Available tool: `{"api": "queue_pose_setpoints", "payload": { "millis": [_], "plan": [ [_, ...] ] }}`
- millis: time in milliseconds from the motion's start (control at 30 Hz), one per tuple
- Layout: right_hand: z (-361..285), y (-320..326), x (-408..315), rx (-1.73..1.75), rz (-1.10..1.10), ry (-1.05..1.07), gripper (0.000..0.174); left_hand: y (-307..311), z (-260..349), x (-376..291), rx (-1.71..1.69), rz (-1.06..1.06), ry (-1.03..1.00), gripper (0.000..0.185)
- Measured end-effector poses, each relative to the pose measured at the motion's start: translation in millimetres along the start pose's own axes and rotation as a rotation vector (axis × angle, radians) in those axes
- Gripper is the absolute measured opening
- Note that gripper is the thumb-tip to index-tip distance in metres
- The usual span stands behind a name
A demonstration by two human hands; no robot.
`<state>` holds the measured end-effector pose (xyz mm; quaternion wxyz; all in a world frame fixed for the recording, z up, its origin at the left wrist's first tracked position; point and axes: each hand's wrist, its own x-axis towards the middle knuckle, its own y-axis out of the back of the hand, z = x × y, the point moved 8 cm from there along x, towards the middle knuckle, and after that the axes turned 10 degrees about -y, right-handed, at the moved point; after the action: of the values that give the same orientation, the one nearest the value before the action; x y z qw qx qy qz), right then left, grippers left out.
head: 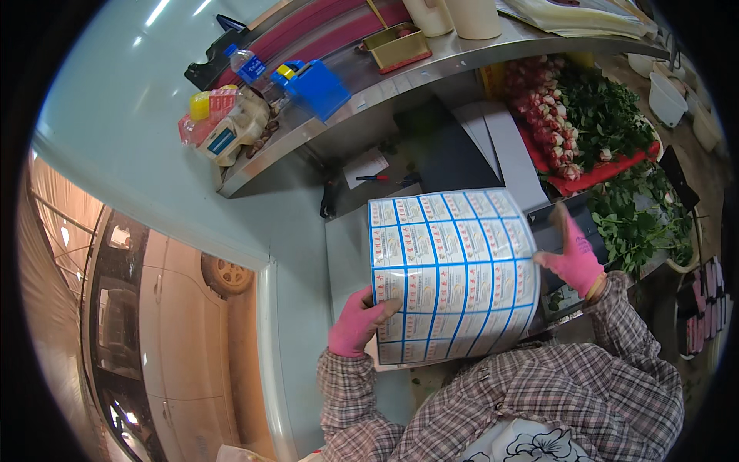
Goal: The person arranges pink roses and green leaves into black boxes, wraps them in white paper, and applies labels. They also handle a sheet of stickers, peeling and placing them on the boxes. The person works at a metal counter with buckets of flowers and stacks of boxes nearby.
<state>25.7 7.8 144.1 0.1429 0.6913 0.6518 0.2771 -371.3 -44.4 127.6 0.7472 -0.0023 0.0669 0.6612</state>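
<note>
A large sheet of printed labels (450,271), ruled in blue, curves between my two hands above the workbench. My left hand (361,320), in a pink glove with darkened fingertips, grips the sheet's left edge with the thumb on top. At the right edge is my right hand (571,257), also in a pink glove; its thumb touches the edge while the index finger points up, and whether it pinches the sheet cannot be told. Behind the sheet, a red pen (372,178) lies on a white paper (361,164) under the shelf.
A metal shelf (381,89) spans the back, bearing a blue tape dispenser (317,89), a plastic bottle (248,64) and a metal tin (398,47). To the right, pink-and-white roses (557,136) lie on red wrapping, with cut leafy stems (632,216) nearer me. White plastic baskets (667,98) stand beyond.
</note>
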Motion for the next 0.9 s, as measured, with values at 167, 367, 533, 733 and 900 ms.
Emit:
{"api": "queue_pose_setpoints", "payload": {
  "millis": [167, 367, 533, 733, 900],
  "plan": [
    [-129, -58, 9, -0.031, -0.318, 0.421, 0.104, -41, 54, 36, 0.118, -0.418, 0.081, 0.037],
    [-103, -148, -5, -0.046, -0.590, 0.030, 0.048, -28, 134, 57, 0.974, -0.098, -0.567, 0.037],
    [-98, -159, -1, -0.024, -0.709, 0.042, 0.050, -28, 127, 76, 0.736, -0.383, -0.553, 0.033],
    [-4, -151, -8, 0.116, -0.645, -0.374, 0.050, 64, 132, 71, 0.570, 0.339, -0.886, 0.036],
    [15, -143, 25, 0.616, -0.376, -0.476, 0.044, 86, -77, 42, 0.251, 0.411, -0.143, 0.060]
  ]
}}
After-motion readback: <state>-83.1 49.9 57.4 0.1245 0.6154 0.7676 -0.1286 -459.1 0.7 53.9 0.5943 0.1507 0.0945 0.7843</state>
